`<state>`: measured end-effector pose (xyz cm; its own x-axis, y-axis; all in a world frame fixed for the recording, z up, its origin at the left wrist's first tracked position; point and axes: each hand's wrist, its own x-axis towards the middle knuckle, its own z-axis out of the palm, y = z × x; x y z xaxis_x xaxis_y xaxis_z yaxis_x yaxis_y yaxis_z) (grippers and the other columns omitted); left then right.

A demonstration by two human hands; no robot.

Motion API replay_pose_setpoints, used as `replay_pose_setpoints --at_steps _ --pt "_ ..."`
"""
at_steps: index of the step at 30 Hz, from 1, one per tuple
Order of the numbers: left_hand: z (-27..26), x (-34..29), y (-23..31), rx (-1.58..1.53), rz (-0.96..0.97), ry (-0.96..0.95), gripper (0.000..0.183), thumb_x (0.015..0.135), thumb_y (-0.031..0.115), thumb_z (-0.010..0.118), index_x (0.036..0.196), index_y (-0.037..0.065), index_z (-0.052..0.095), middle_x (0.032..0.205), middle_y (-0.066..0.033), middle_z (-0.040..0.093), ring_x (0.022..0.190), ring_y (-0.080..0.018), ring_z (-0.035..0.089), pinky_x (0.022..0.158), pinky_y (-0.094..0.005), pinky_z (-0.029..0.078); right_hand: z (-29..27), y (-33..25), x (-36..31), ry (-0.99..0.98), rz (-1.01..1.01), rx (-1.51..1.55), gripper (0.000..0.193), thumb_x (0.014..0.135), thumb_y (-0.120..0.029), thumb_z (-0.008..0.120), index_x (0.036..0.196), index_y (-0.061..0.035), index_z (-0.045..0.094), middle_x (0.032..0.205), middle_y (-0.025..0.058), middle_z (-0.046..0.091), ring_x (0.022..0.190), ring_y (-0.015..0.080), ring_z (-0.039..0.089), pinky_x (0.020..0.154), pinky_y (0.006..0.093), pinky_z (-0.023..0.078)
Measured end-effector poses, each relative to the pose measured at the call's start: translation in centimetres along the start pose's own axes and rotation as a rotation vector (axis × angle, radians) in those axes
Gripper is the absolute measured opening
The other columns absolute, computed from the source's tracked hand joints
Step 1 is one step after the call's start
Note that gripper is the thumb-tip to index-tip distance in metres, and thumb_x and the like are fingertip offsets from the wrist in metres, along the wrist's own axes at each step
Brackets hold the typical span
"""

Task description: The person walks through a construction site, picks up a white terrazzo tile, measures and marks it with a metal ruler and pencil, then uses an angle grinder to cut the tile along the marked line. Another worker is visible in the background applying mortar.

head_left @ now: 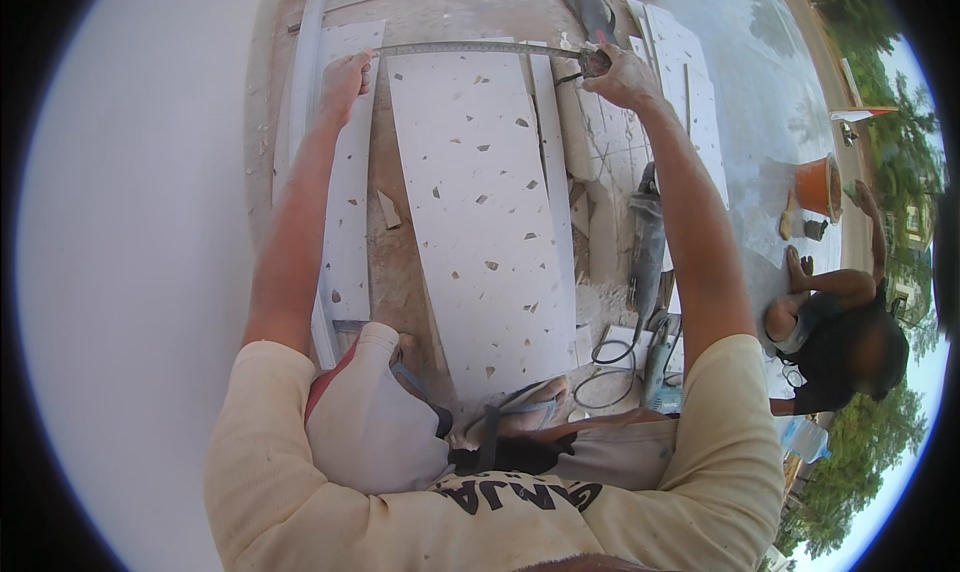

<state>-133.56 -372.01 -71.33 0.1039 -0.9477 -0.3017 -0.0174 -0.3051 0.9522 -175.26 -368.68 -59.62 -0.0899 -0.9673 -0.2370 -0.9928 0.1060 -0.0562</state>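
Note:
A tape measure blade [470, 48] is drawn out straight across the far end of a white speckled slab [480, 192]. Its tip end is pinched in my left hand [345, 90], above a narrower speckled strip [350, 187]. My right hand [626, 78] grips the tape measure case [595, 63], just right of the slab's far corner. Along the slab's right side lies a thin white strip [556, 162]. Both arms reach out far ahead of me.
A dark power tool [648, 242] and a teal power tool [658, 372] with a black cable lie at the right. Beyond are stacked slabs [685, 77], a dark sandal [588, 10] and an orange bucket [818, 187]. Another person [840, 357] crouches far right. A white wall [140, 272] stands left.

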Motion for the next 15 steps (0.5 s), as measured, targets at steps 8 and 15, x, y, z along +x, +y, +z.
replay_pose_setpoints --at_steps 8,15 --pt "1.5 0.9 -2.1 0.189 0.043 0.106 0.033 0.095 0.031 0.066 0.084 0.0 0.068 0.066 0.0007 0.054 0.057 -0.0086 0.048 0.053 -0.029 0.041 2.4 2.5 5.2 0.092 -0.003 0.022 0.083 0.071 -0.036 0.078 0.147 -0.0173 0.05 0.129 0.0181 0.063 0.123 0.0332 0.059 0.105 0.0424 0.048" --pt "3.4 -0.2 -1.4 0.249 0.11 0.13 0.031 0.094 0.027 0.066 0.096 -0.003 0.073 0.073 -0.0051 0.065 0.064 -0.0128 0.056 0.061 -0.0307 0.045 3.1 2.1 5.9 0.079 -0.013 0.023 0.077 0.071 -0.035 0.078 0.143 -0.0192 0.053 0.133 0.0175 0.061 0.124 0.0334 0.058 0.106 0.0426 0.047"
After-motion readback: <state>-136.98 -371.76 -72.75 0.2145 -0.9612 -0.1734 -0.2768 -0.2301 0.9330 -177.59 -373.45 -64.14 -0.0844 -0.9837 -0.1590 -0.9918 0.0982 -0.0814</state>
